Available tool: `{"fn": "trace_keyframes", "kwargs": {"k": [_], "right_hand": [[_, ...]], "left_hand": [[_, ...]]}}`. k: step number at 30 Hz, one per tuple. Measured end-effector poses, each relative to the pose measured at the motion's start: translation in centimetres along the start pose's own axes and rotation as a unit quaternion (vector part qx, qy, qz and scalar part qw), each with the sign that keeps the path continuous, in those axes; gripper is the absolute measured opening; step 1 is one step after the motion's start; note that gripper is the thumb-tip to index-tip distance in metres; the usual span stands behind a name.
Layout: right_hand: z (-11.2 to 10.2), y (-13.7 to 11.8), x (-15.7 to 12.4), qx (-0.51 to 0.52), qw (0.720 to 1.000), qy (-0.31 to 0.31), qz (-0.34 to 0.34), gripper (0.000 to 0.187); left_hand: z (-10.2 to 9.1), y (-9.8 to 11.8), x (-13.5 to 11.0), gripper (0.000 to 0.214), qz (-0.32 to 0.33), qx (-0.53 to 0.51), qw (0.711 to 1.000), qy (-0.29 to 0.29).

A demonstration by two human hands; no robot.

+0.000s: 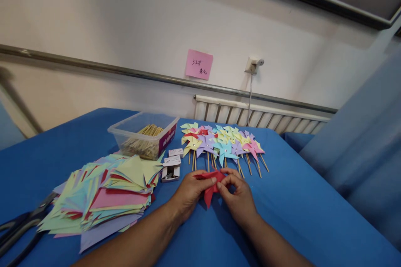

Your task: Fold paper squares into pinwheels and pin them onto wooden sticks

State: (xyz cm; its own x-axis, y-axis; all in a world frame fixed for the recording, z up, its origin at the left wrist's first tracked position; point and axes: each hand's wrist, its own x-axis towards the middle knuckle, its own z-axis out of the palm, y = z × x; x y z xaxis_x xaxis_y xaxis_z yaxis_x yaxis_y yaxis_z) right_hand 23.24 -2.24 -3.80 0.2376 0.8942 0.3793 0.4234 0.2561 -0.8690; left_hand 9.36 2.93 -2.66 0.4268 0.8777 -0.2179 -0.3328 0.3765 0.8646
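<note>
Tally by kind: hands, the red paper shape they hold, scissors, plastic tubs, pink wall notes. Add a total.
Hands: 2 (left hand, right hand)
Red paper shape: 1
Scissors: 1 pair
Plastic tub: 1
Pink note: 1
Total: 6

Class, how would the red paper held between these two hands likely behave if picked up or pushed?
The red paper looks thin, so it is probably light for its size. Its pointed flap sticks out beyond the fingers, so that part would likely bend if pushed.
</note>
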Motion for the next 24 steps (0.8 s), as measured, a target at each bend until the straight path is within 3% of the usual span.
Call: {"fn": "trace_keyframes", "kwargs": {"k": [24], "right_hand": [[-0.06, -0.03, -0.24, 0.021, 1.0, -0.003, 0.0, 0.017]], "left_hand": [[0.37, 0.29, -0.24, 0.02, 0.025, 0.053, 0.998, -0.017]]}}
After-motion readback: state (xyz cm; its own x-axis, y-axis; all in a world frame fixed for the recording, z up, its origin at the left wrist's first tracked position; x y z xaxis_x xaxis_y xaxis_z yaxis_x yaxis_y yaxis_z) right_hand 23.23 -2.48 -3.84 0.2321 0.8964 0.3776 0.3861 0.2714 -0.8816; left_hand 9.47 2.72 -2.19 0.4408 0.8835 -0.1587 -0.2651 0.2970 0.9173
